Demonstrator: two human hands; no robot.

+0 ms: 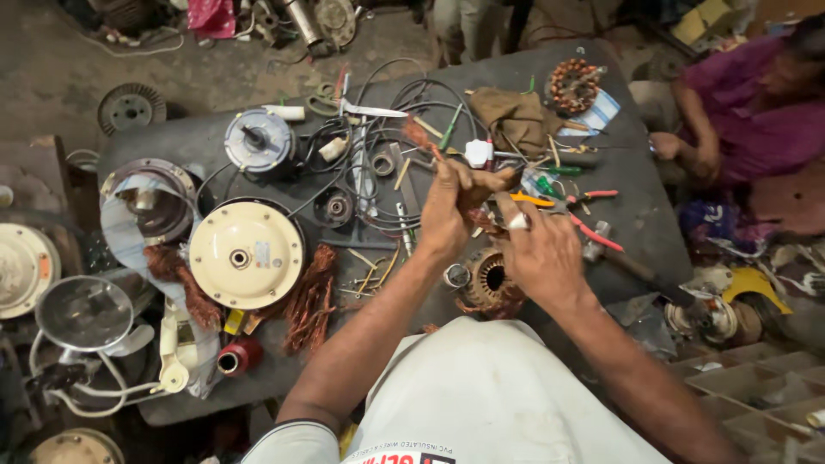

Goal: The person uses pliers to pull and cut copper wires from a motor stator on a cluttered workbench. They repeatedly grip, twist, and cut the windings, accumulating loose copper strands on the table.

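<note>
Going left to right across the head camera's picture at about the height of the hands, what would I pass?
Glass bowl → cream round motor cover → bunch of copper wire → left hand → right hand → red-handled pliers → yellow part.

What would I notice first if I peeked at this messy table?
Two hands, the left hand and right hand, meet mid-table above a copper-wound motor core. Left of them lies a big cream round motor cover, flanked by bunches of copper wire.
</note>
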